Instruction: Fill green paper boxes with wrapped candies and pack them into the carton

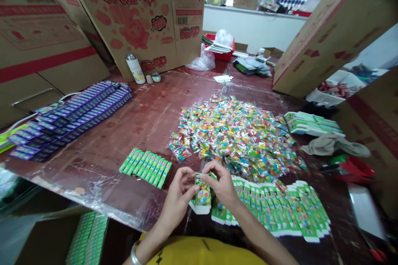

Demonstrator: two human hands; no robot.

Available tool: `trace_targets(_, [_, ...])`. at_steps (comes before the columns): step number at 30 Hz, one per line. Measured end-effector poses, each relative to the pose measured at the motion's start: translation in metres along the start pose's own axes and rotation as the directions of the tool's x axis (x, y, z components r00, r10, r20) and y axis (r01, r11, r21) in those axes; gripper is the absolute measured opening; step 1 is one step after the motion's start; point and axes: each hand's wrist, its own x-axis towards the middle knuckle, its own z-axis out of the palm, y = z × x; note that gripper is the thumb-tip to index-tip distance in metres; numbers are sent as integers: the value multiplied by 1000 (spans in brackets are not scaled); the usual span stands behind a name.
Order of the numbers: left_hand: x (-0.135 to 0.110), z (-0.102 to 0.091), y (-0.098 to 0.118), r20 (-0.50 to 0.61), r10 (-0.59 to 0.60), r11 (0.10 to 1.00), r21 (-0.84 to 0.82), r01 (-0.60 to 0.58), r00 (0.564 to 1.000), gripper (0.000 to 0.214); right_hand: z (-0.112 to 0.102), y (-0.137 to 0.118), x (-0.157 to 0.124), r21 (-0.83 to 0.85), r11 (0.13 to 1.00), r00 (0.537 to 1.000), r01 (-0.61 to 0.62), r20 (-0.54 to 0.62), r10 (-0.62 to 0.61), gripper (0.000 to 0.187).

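We are pinching a green carton (203,193) near the front edge of the tabletop (146,107), left hand (180,186) and right hand (221,185) curled nearly closed on it. We are apparently working its upper end; the next move is probably calling for steady pressure. Fanned cartons (298,211) are lying rightward along that edge, wrapped candies (233,132) behind.

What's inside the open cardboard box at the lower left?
Rows of small green boxes show inside the cardboard box; anything beneath them is covered.
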Motion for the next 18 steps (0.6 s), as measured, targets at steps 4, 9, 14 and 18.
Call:
trace_targets(4, [-2,-3,3,-13,16,997,81,-15,1000,27,-11,-8,9,12,991,978,-137,162,133,20])
trace_targets(9, [-3,-4,6,32,25,995,98,-28,999,28,-21,-9,17,30,964,945,-263,209,252,24])
trace_targets(14, [-3,-3,9,61,5,997,82,-10,998,40,-19,-8,18,-27,961,945,-275,179,275,29])
trace_targets(18, [-3,-4,12,62,-13,997,80,8,998,43,-17,-16,10,-146,986,986,-78,132,98,26])
